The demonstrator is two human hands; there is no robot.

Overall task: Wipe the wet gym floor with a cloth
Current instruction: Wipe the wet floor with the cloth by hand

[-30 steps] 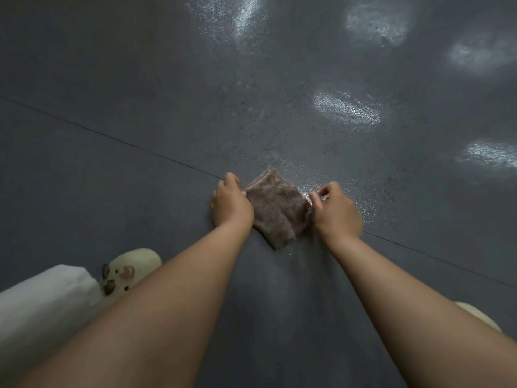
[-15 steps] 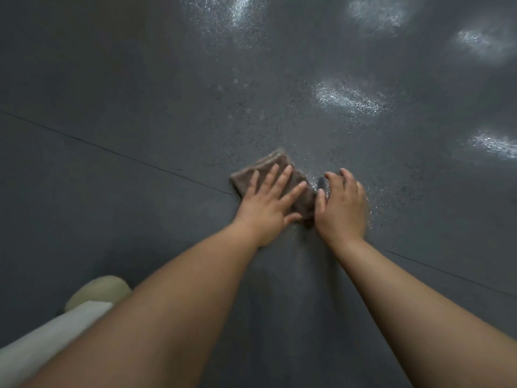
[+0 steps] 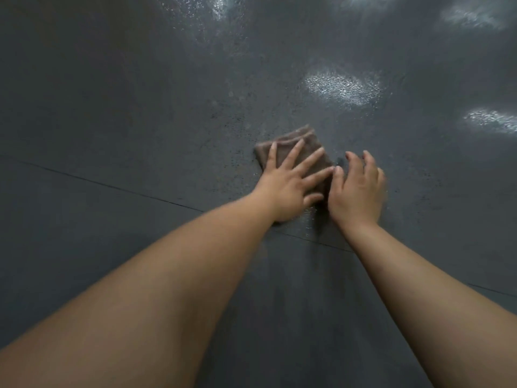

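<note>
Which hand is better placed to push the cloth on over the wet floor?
Left. The left hand lies flat, fingers spread on the cloth; the right hand rests beside it on the floor.

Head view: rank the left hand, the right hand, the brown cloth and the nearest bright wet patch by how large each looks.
1. Left hand and right hand: alike, not ranked apart.
2. Bright wet patch: close to the hands, edges fuzzy, unsure.
3. Brown cloth: smallest visible area, though the left hand covers part of it.
</note>
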